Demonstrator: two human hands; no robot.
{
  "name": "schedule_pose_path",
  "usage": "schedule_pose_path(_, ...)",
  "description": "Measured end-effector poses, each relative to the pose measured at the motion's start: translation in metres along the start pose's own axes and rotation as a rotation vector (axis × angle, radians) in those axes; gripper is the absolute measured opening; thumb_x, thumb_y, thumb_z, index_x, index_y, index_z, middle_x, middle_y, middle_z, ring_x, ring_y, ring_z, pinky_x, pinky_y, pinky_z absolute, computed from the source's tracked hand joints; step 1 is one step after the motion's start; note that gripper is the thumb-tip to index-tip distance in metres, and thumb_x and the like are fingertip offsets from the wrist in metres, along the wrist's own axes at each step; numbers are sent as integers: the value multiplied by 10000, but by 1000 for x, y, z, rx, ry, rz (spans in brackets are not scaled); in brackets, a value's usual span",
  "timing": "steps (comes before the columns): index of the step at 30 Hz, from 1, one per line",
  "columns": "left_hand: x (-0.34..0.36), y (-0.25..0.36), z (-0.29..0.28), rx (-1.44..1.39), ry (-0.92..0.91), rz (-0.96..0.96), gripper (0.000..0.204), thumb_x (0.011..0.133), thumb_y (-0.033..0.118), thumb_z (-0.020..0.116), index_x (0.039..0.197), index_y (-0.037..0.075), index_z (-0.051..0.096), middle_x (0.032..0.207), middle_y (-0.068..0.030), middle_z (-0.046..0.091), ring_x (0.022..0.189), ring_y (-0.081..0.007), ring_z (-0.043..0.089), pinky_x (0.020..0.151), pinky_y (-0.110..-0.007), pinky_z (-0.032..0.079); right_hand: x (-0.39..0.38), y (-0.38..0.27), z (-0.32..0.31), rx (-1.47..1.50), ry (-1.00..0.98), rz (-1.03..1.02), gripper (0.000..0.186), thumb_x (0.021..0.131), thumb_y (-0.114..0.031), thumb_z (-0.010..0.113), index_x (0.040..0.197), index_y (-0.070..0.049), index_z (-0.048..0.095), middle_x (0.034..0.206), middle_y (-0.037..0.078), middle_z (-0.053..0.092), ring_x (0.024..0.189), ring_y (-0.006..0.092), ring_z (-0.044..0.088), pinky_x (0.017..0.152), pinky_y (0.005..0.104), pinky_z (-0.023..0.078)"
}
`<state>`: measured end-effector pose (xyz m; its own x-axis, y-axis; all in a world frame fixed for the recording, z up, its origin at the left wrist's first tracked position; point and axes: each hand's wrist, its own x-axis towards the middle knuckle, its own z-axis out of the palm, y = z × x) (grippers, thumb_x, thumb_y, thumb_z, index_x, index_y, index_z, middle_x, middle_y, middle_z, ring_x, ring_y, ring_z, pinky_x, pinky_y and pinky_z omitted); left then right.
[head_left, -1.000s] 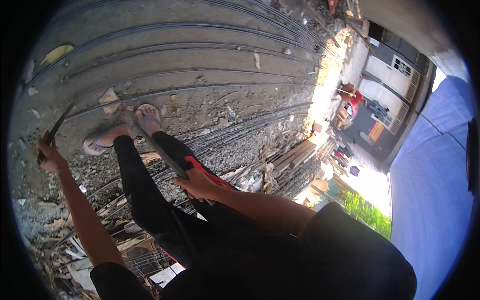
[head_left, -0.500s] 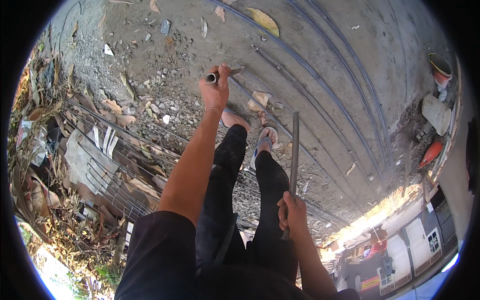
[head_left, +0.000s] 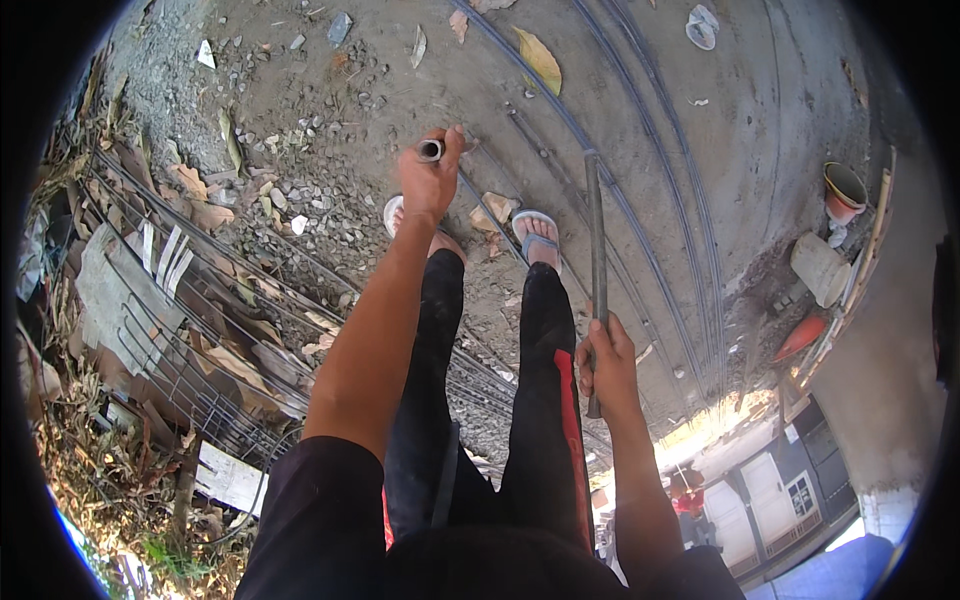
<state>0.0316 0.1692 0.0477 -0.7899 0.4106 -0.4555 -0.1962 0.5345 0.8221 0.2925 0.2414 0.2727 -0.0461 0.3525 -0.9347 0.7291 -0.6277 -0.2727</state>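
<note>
My left hand [head_left: 430,185], out ahead of my feet, is closed around a pipe-handled tool [head_left: 430,150]. Its hollow round end faces up at me, and a flat dark piece juts out to the right past the fingers. The rest of the tool is hidden by the hand. Lower down on the right, my right hand [head_left: 612,370] grips a straight metal bar [head_left: 597,240] near its lower end. The bar points up and away, its far tip appearing over the long steel rebars [head_left: 630,210] on the ground. The two tools are apart.
My sandalled feet [head_left: 540,232] stand among gravel and rebars. At left lie bent rebar frames [head_left: 180,370], dry leaves and a grey sheet [head_left: 125,295]. A yellow leaf [head_left: 538,62] lies ahead. At right are a bucket [head_left: 845,190], a pale block [head_left: 820,268] and an orange object [head_left: 800,338].
Relative to the view, my right hand and the bar have risen, the bar's tip now higher. My feet have shifted and the view has moved. Both hands keep their grip.
</note>
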Motion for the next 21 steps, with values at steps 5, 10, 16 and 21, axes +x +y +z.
schedule_pose_path(5,-37,-7,31,-42,120,127,247,959,212,705,880,-20,674,781,-212,636,672,-364,623,649,-388,489,31,0,-9,-360,-72,-63,425,1068,-304,541,1414,-58,519,736,96,647,501,184,601,457,350,484)
schedule_pose_path(10,-58,-7,45,12,131,123,235,968,198,700,969,-37,704,886,-189,703,790,-297,670,740,-360,526,144,-29,-31,-1086,-94,-526,481,1015,-269,571,1448,-70,513,1081,284,700,1010,477,660,874,552,513)
schedule_pose_path(16,-83,-11,67,98,212,241,192,946,148,716,976,-42,724,1020,-222,747,969,-345,742,860,-372,561,222,-148,25,-1408,-185,-818,513,1015,-260,578,1497,-103,499,1129,303,691,1065,498,649,917,566,513)
schedule_pose_path(21,-90,-13,92,85,293,230,136,933,131,718,917,-4,710,1017,-232,737,1050,-380,722,869,-414,570,276,-162,57,-1634,-252,-933,486,1004,-241,576,1464,-89,542,1165,260,704,1093,439,670,942,541,528)
